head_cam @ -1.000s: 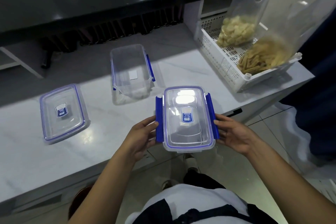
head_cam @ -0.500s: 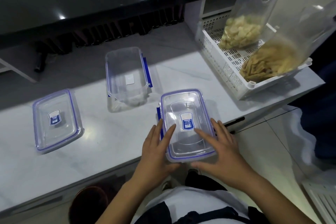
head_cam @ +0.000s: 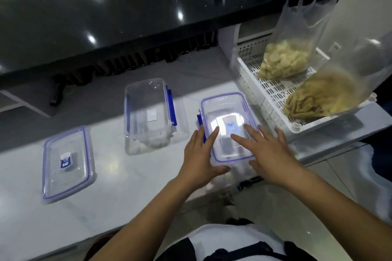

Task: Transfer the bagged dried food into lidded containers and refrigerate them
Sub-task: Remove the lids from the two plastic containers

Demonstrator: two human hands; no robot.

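Head view: left hand [head_cam: 199, 155] and right hand [head_cam: 268, 154] lie flat, fingers straight, on the lidded container [head_cam: 228, 127] at the worktop [head_cam: 127, 186] edge. Step: opening it. Next, probably lift the lid, then fetch the bags [head_cam: 297, 53] from the basket [head_cam: 250, 82].

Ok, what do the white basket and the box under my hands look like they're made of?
The basket looks like rigid white moulded plastic, matt, with slotted walls and floor. The lidded container looks like clear glossy hard plastic: you see through it, it glares, and it has a blue seal and clips.
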